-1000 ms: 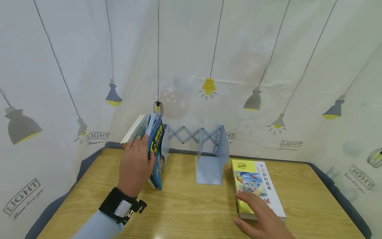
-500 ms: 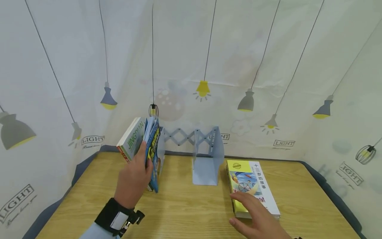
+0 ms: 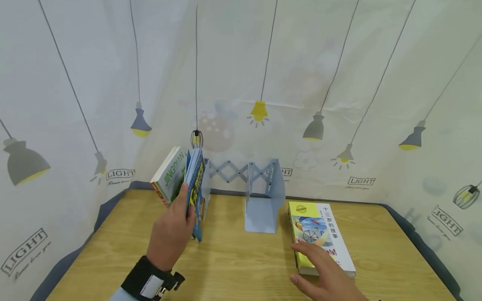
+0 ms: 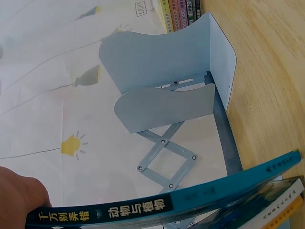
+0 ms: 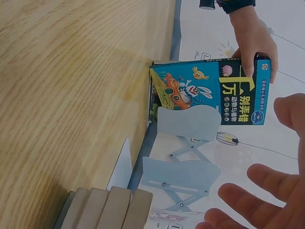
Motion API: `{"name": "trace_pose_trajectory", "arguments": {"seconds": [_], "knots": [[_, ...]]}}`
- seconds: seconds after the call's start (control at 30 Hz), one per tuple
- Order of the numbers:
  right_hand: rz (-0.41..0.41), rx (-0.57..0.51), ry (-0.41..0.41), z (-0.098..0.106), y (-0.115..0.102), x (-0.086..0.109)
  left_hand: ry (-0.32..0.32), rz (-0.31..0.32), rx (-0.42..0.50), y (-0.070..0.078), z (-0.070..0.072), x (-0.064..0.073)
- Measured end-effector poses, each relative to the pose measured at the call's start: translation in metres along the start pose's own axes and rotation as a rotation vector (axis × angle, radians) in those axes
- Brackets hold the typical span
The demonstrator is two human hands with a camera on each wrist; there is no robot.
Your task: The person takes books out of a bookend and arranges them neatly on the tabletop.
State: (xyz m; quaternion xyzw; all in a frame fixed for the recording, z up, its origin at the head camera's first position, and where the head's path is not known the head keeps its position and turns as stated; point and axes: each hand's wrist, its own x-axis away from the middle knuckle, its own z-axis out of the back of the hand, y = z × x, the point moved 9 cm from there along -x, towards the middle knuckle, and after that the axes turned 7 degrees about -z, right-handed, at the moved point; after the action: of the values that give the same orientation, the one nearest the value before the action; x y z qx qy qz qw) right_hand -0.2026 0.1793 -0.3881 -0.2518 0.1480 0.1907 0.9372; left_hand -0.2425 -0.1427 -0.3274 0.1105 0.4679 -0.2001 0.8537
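Note:
My left hand [image 3: 171,232] grips a blue children's book [image 3: 197,194] by its upper edge, with the thumb on the illustrated front cover. In the right wrist view this blue book [image 5: 190,86] stands upright beside the pale blue metal bookend [image 5: 188,121]. Left of it a book with green "JINGDIAN" lettering [image 3: 173,171] leans outward, its lower part hidden by my fingers. My right hand [image 3: 325,271] hovers over the near left edge of a stack topped by a yellow and white book [image 3: 320,234], fingers spread and holding nothing.
The expandable bookend has a crisscross linkage [image 3: 229,171] joining its left side to a right holder [image 3: 263,213] at the table's back. A wooden table [image 3: 229,267] lies beneath. Behind it hangs a lamp-printed curtain [image 3: 226,62].
The left fingers have shifted from over the tops of the books into the gap beside the blue book. The "JINGDIAN" book shows more of its cover. The right hand stays by the stack.

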Motion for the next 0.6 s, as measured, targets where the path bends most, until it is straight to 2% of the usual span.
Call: {"name": "trace_pose_trajectory", "arguments": {"seconds": [0.1, 0.33, 0.6], "knots": [[-0.009, 0.004, 0.005, -0.0006, 0.0002, 0.0012, 0.0, 0.003, 0.007, 0.0005, 0.0003, 0.0012], [-0.062, -0.048, -0.047, -0.0066, 0.0028, -0.0012, 0.003, -0.002, 0.018, 0.0011, 0.0011, 0.0024], [-0.031, -0.022, -0.025, -0.0064, 0.0019, -0.0034, 0.048, -0.032, 0.012, 0.0046, 0.0094, 0.0085]]}}
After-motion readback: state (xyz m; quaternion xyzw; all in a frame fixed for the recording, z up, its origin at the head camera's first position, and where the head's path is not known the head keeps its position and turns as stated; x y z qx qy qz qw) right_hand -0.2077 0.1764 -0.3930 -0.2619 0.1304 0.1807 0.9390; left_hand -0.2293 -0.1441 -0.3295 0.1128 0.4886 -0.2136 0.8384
